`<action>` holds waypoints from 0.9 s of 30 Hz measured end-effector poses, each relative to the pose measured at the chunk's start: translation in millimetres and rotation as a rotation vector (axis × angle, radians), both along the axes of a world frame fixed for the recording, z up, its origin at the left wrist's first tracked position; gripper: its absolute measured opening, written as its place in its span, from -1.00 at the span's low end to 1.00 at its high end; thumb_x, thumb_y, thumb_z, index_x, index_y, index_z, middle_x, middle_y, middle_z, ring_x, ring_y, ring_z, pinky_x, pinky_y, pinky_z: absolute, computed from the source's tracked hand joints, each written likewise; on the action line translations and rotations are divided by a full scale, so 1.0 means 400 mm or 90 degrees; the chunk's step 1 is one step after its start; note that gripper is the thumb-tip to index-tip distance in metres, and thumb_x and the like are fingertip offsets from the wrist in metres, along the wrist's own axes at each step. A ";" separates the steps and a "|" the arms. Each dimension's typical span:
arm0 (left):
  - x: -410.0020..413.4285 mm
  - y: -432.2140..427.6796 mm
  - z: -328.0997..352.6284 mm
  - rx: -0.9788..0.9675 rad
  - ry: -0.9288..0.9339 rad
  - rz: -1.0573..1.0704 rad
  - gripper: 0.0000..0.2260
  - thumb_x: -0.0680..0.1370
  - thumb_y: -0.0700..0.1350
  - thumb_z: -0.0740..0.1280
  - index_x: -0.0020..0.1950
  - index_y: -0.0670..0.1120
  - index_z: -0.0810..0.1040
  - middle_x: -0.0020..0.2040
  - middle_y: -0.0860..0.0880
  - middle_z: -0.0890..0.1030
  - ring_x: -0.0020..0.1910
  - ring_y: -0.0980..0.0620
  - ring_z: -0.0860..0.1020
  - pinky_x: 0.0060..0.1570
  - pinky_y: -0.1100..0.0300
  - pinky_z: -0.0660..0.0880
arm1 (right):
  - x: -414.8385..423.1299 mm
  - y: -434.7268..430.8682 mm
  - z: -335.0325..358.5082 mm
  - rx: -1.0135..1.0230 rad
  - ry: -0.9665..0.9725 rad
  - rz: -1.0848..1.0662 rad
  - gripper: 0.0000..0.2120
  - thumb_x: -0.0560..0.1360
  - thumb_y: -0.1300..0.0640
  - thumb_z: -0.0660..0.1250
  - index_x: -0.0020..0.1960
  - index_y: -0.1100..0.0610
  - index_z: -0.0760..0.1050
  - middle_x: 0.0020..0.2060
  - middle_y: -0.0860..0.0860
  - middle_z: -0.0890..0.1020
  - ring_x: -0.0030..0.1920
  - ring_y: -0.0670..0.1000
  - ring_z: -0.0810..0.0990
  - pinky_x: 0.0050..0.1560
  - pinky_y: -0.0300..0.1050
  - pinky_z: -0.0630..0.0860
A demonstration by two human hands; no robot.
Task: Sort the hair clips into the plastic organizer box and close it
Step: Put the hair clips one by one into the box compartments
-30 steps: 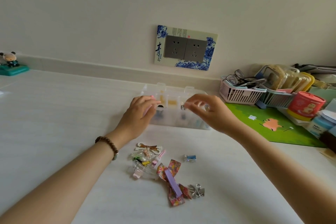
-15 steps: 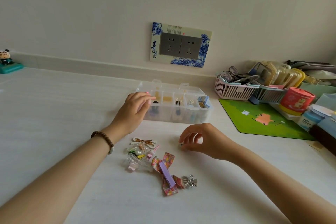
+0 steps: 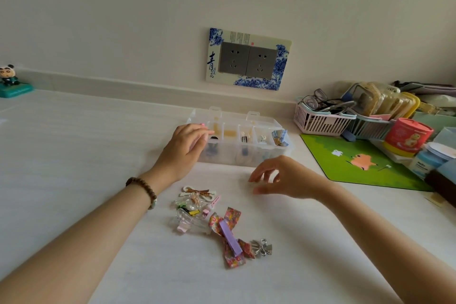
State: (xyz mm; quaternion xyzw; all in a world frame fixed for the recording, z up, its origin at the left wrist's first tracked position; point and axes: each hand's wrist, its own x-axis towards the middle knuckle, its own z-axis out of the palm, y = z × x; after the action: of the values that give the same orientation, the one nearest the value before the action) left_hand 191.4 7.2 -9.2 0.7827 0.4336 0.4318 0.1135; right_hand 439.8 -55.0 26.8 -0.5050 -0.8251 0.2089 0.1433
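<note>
One white table [image 3: 74, 155] bears every item listed, left to right. Far left, against the wall: a small panda figure on a teal base [image 3: 11, 81]. Left forearm with a brown bead bracelet [image 3: 143, 189] at the wrist; the left hand [image 3: 183, 149] rests against the left end of the organizer box, fingers loosely curled at its rim, whether it grips anything cannot be told. Clear plastic organizer box [image 3: 246, 139], lid standing open behind, compartments in a row holding small items; the rightmost holds a blue patterned bow [image 3: 280, 137]. Below the left wrist, a loose heap of hair clips [image 3: 197, 207] on the table: white, clear, pink and yellow pieces tangled together. Just right of the heap, a floral ribbon bow with a purple clip [image 3: 230, 237]; touching its right edge, a silver bow clip [image 3: 262, 247]. Right hand [image 3: 283, 180] hovers just above the table, in front of the box and above-right of the heap, fingers spread and slack, holding nothing. On the wall above, a blue-and-white socket plate [image 3: 248, 59]. Right side: green mat [image 3: 350, 160], pink basket with glasses [image 3: 320, 118], red tub [image 3: 407, 137].
</note>
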 end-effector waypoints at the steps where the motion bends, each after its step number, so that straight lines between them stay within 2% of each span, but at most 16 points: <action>1: 0.000 0.002 -0.002 0.004 0.003 0.000 -0.68 0.61 -0.02 0.06 0.24 -0.05 0.51 0.21 0.07 0.46 0.29 0.14 0.28 0.25 0.28 0.18 | 0.003 -0.002 -0.012 0.010 0.018 -0.017 -0.82 0.39 0.09 0.46 -0.01 0.05 0.63 -0.15 -0.15 0.63 -0.21 -0.21 0.56 -0.16 -0.44 0.48; 5: -0.003 0.003 -0.004 0.003 0.006 -0.005 -0.58 0.57 0.09 0.01 0.23 -0.04 0.51 0.21 0.06 0.46 0.29 0.13 0.29 0.24 0.29 0.17 | 0.007 -0.002 -0.032 0.002 0.100 -0.064 -0.86 0.37 0.16 0.47 -0.08 0.05 0.62 -0.20 -0.11 0.64 -0.19 -0.14 0.59 -0.09 -0.29 0.56; 9: -0.001 0.000 -0.002 -0.004 -0.005 -0.002 -0.66 0.61 0.01 0.04 0.25 -0.04 0.49 0.23 0.07 0.45 0.30 0.15 0.27 0.27 0.27 0.19 | -0.017 -0.006 -0.024 0.006 0.140 -0.035 -0.81 0.37 0.24 0.47 -0.09 0.05 0.54 -0.22 -0.07 0.60 -0.21 -0.13 0.58 -0.12 -0.33 0.56; 13: -0.001 -0.005 0.002 -0.021 -0.011 -0.004 -0.64 0.60 0.05 0.02 0.27 -0.02 0.46 0.20 0.15 0.39 0.28 0.21 0.24 0.26 0.28 0.18 | -0.077 0.013 0.041 0.069 0.179 -0.013 -0.83 0.39 0.23 0.44 -0.10 0.02 0.51 -0.20 -0.04 0.61 -0.19 -0.08 0.61 -0.05 -0.24 0.60; 15: 0.000 -0.007 0.002 -0.007 -0.017 -0.009 -0.59 0.58 0.13 -0.01 0.28 -0.01 0.45 0.20 0.14 0.40 0.26 0.21 0.25 0.25 0.29 0.18 | -0.116 0.046 0.077 0.115 0.253 -0.027 -0.83 0.39 0.24 0.44 -0.10 0.04 0.52 -0.21 -0.04 0.61 -0.20 -0.05 0.63 -0.09 -0.29 0.60; 17: 0.000 -0.009 0.003 -0.002 -0.041 0.000 -0.57 0.57 0.12 -0.02 0.31 -0.01 0.41 0.21 0.14 0.40 0.25 0.21 0.25 0.25 0.27 0.19 | -0.156 0.087 0.099 0.149 0.315 -0.050 -0.84 0.38 0.25 0.45 -0.09 0.10 0.53 -0.23 -0.04 0.61 -0.23 -0.06 0.63 -0.11 -0.29 0.59; 19: -0.003 -0.010 0.004 -0.005 -0.070 0.018 -0.59 0.57 0.06 -0.01 0.34 -0.02 0.38 0.21 0.14 0.38 0.25 0.21 0.25 0.24 0.27 0.20 | -0.190 0.129 0.102 0.152 0.343 -0.082 -0.85 0.38 0.25 0.46 -0.10 0.13 0.53 -0.25 -0.03 0.62 -0.25 -0.03 0.62 -0.08 -0.16 0.61; 22: -0.016 -0.004 0.000 -0.009 -0.084 0.034 -0.60 0.57 0.04 -0.01 0.31 -0.01 0.41 0.25 0.06 0.44 0.27 0.17 0.28 0.25 0.25 0.22 | -0.208 0.174 0.090 0.119 0.330 -0.109 -0.89 0.40 0.24 0.43 -0.10 0.15 0.53 -0.16 0.05 0.64 -0.13 0.05 0.65 0.04 0.01 0.60; 24: -0.024 0.006 -0.008 -0.022 -0.087 0.039 -0.62 0.58 0.04 -0.01 0.29 0.00 0.44 0.27 0.05 0.46 0.28 0.15 0.29 0.27 0.24 0.23 | -0.197 0.175 0.086 0.132 0.314 -0.110 -0.90 0.43 0.21 0.41 -0.06 0.14 0.54 -0.12 0.03 0.64 -0.09 0.03 0.64 0.05 -0.05 0.58; 27: -0.023 0.016 -0.014 -0.027 -0.083 0.046 -0.67 0.60 -0.03 0.02 0.27 0.00 0.46 0.27 0.03 0.47 0.30 0.10 0.30 0.26 0.26 0.20 | -0.172 0.120 0.093 0.146 0.286 -0.066 -0.89 0.44 0.17 0.40 -0.04 0.13 0.56 -0.15 -0.05 0.63 -0.15 -0.09 0.62 -0.03 -0.22 0.56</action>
State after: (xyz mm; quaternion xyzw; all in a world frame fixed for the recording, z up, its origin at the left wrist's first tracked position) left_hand 182.2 13.6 -15.0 0.7342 0.4624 0.4763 0.1426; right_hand 371.0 -6.8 63.8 -0.4679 -0.7638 0.2133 0.3901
